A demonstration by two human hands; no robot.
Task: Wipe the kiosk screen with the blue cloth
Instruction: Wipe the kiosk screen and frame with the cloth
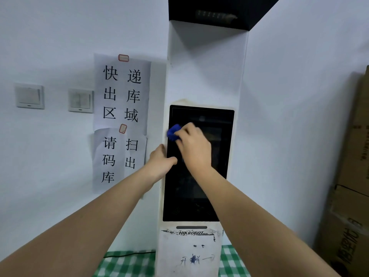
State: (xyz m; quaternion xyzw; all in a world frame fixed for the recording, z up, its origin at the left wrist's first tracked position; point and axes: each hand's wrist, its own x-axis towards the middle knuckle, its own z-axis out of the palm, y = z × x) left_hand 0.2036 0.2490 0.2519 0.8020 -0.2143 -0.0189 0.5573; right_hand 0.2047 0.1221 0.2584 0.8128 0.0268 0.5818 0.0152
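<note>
Pressing the blue cloth against the upper left corner of the dark kiosk screen, your right hand has its grip bunched around that cloth. Your left hand clasps the screen's left edge, thumb lying on the glass. Beside the kiosk, paper signs hang on the wall, with two light switches further left.
</note>
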